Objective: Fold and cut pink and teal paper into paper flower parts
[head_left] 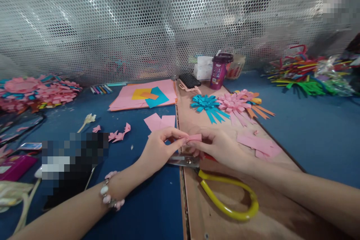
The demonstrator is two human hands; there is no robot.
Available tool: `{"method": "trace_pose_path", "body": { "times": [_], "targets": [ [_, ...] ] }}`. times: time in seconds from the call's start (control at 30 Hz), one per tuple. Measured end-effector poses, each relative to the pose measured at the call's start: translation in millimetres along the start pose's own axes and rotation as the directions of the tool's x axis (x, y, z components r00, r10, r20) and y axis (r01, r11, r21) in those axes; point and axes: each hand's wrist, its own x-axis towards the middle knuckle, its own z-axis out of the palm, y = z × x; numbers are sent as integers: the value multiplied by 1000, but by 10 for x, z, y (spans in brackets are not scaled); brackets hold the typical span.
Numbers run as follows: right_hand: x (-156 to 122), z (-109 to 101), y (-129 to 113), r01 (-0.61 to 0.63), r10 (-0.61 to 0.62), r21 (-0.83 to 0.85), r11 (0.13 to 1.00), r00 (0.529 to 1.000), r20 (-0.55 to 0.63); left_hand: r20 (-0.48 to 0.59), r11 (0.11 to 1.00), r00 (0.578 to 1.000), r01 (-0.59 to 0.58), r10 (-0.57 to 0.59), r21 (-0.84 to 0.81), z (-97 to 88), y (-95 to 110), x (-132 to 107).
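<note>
Between my two hands is a small folded piece of pink paper (pixel 195 137). My left hand (pixel 163 144) pinches its left end with thumb and forefinger. My right hand (pixel 212 143) grips the other end, thumb in front, and partly hides it. Just below my hands lies a large pair of scissors (pixel 229 213) with yellow-covered handles, its blades pointing left and partly covered by my right hand. Pink paper squares (pixel 168 121) rest behind my left hand. Pink paper strips (pixel 260 143) lie right of my right hand.
Finished paper flowers in blue (pixel 206 103) and pink (pixel 234 102) lie behind my hands. A stack of coloured paper (pixel 123 97), a phone (pixel 190 80) and a purple cup (pixel 219 71) stand farther back. A dark device (pixel 73 172) with cables is at left.
</note>
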Motion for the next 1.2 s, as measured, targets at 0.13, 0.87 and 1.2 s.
{"method": "trace_pose_path", "body": {
  "times": [0.13,0.87,1.2],
  "targets": [
    [18,-14,45,-2,2,25,1000,1000,2,-9,1000,1000,10,-10,-29,2,6,11],
    [-30,15,-6,14,-23,-79,997,993,-113,-5,987,993,117,-118,-108,-17,64,41],
    [-36,28,-60,11,-11,5,1000,1000,-7,39,939,973,231,-228,-256,35,133,-50]
  ]
}}
